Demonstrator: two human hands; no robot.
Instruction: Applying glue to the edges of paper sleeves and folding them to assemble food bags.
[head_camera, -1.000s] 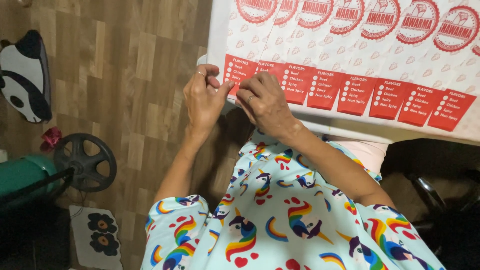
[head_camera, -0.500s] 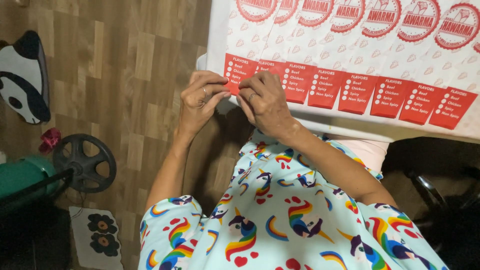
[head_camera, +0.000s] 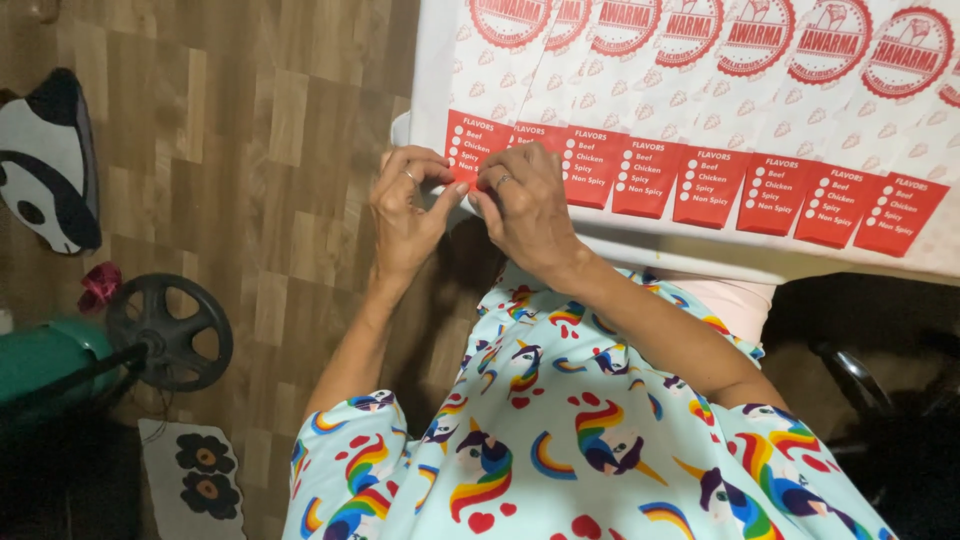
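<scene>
Hands meet at the near left corner of the tabletop (head_camera: 640, 250), over the end of a row of printed paper sheets (head_camera: 700, 110). The left hand (head_camera: 405, 215) pinches the corner of the leftmost sheet's red panel (head_camera: 470, 145) between thumb and fingers (head_camera: 425, 160), which are closed on the paper's edge. The right hand (head_camera: 525, 205) lies just beside it, touching it at the thumbs, its fingers curled down and pressed onto the same red panel; a ring shows on each hand. The sheets are white with red round marks along the far side and red panels along the near edge, overlapping one another across the tabletop.

Below the hands lies a unicorn-print garment (head_camera: 560, 450). On the wooden floor (head_camera: 250, 150) to the left are a panda cushion (head_camera: 45, 165), a green cylinder (head_camera: 40, 360) and a black wheel (head_camera: 170, 330).
</scene>
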